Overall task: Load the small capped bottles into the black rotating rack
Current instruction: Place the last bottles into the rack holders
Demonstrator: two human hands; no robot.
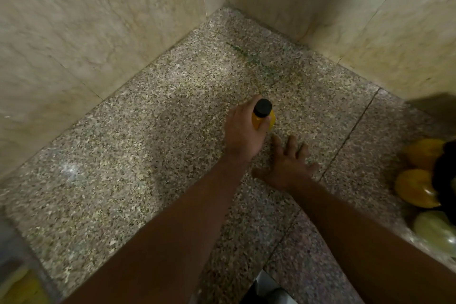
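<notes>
Walls (98, 20): pale marble slabs that meet at the counter's far corner.
Counter (148, 155): speckled granite, with a seam crossing its right part.
Rack (446, 175): black and blurred at the counter's right edge; what look like yellow bottles (415, 189) and a pale green one (434, 229) sit against it.
Right hand (287, 164): just beside the left hand, nearer the front edge, fingers straight and spread apart, holding nothing.
Left hand (243, 134): near the counter's middle, fingers and thumb wrapped round the small bottle.
Small bottle (262, 119): yellow with a black cap (263, 106), upright in the left hand, well apart from the rack.
</notes>
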